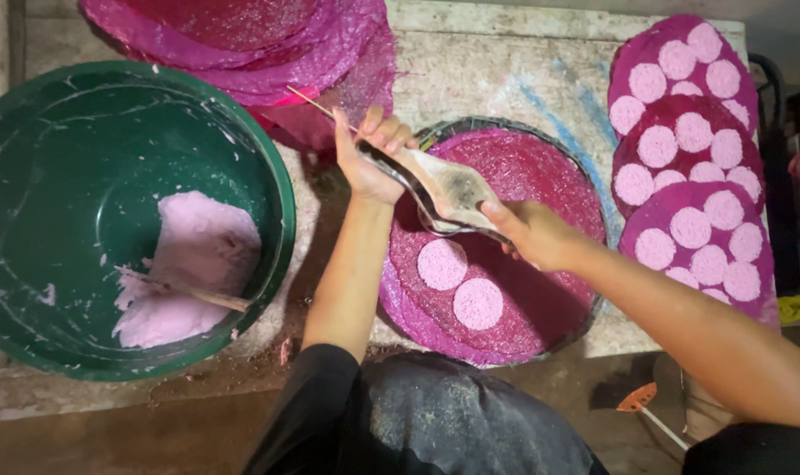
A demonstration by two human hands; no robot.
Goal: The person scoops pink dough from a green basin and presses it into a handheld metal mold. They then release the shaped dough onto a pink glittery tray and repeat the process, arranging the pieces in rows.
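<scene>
Both hands are gripping a shallow metal ladle-plate [448, 189] over the magenta mat [541, 167]: left hand [369, 158] closed on its far rim, right hand [528, 230] closed on its near edge. It is looking thin, rigid, batter-slick; rims are offering the safest hold.

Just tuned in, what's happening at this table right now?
A person holds a shallow metal ladle in both hands, left hand and right hand, over a magenta mat that carries two pale pink discs. A green basin of pink batter sits to the left; filled mats lie at right.
</scene>
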